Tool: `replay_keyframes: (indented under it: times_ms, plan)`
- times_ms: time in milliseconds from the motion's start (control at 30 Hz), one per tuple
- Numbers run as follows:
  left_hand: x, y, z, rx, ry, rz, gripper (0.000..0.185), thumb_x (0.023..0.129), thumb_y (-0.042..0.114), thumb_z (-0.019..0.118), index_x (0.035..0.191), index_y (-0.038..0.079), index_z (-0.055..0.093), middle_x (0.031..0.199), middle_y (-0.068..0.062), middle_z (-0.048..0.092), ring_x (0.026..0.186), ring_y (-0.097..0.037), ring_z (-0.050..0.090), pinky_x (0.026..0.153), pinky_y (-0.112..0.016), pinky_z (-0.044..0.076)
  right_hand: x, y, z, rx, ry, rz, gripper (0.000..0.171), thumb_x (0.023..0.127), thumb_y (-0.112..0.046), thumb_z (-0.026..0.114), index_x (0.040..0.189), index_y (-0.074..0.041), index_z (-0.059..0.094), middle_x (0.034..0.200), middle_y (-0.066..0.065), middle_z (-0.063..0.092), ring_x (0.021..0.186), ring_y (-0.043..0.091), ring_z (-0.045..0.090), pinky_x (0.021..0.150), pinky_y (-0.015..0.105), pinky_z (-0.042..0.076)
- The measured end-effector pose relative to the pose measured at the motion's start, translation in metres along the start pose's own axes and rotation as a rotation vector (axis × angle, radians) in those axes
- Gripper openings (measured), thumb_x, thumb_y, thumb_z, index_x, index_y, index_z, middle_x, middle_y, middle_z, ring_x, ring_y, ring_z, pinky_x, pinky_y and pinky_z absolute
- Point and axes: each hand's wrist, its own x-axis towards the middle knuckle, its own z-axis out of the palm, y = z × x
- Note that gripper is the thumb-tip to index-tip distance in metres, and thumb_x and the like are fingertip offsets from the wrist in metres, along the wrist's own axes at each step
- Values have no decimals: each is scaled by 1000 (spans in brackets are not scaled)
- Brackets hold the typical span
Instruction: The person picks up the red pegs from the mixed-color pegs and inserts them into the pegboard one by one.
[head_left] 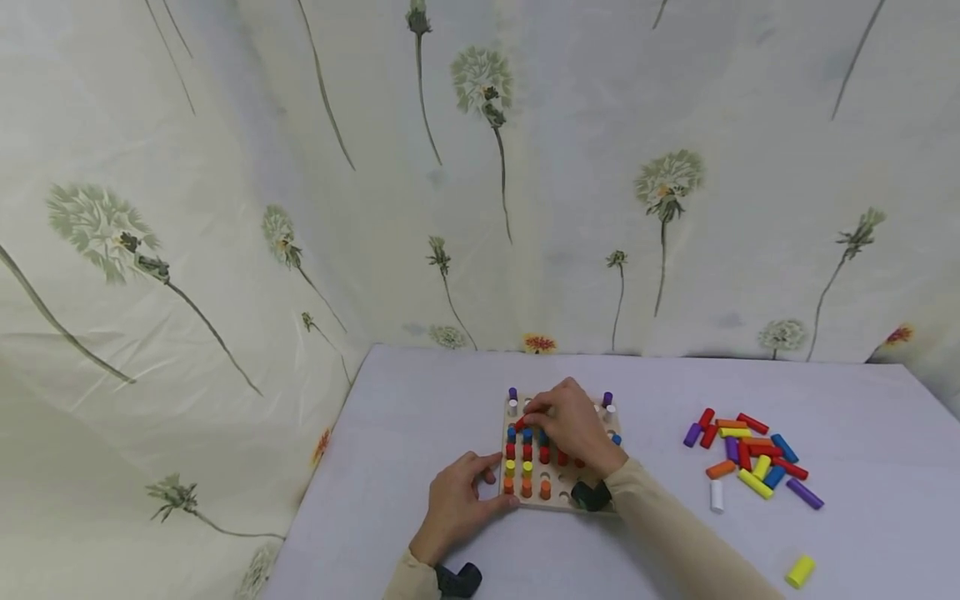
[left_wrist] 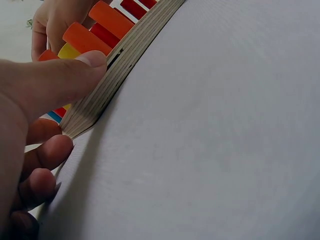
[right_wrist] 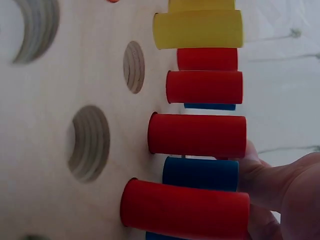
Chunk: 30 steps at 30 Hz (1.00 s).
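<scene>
A wooden pegboard [head_left: 555, 502] with rows of round holes lies on the table, part filled with coloured pegs. My left hand [head_left: 459, 500] holds its near left corner, the thumb [left_wrist: 75, 80] against the front edge and the fingers at the left side. Over the back left part of the board, my right hand [head_left: 573, 421] pinches a red peg [head_left: 521, 424] between thumb and fingertips. Orange pegs [head_left: 527, 489] stand in the front row, with yellow pegs [head_left: 527, 468], red pegs [right_wrist: 197, 135] and blue pegs [right_wrist: 200, 173] behind. White and purple pegs stand at the back corners; my right hand hides some holes.
Loose pegs [head_left: 765, 451] in several colours lie in a pile right of the board. A white peg [head_left: 717, 496] lies at the pile's near side, and a yellow peg [head_left: 800, 572] closer to the front. Patterned cloth [head_left: 555, 208] hangs behind the table [head_left: 420, 400].
</scene>
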Motion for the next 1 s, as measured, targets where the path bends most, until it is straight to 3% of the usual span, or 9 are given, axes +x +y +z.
replay_keyframes:
  times_ms: [367, 600, 800, 1000]
  plan:
    - [-1, -1, -3, -11, -1, 6, 64, 78, 52, 91, 129, 17, 77, 86, 8, 63, 62, 4, 40, 57, -18, 30, 10, -15, 2, -137, -37, -112, 4, 90, -16, 86, 93, -17, 87, 84, -9, 77, 89, 16, 47, 77, 33, 43]
    - [-1, -3, -2, -16, 21, 28, 62, 77, 51, 92, 127, 17, 78, 85, 6, 64, 60, 5, 39, 57, -17, 30, 18, -26, 12, -241, 9, -241, 7, 85, -13, 89, 84, -18, 85, 79, -6, 78, 86, 20, 54, 77, 40, 51]
    - [1, -4, 3, -18, 37, 65, 61, 78, 50, 92, 126, 17, 78, 86, 5, 66, 61, 6, 39, 57, -16, 30, 17, -31, 16, -241, 19, -146, 9, 84, -13, 90, 79, -18, 84, 77, -5, 76, 87, 21, 54, 79, 42, 50]
    - [0, -1, 1, -13, 33, 42, 60, 78, 50, 92, 126, 17, 79, 85, 6, 65, 60, 6, 39, 56, -16, 30, 14, -38, 19, -286, 9, -75, 11, 84, -12, 89, 78, -19, 82, 77, -4, 75, 90, 24, 56, 81, 46, 52]
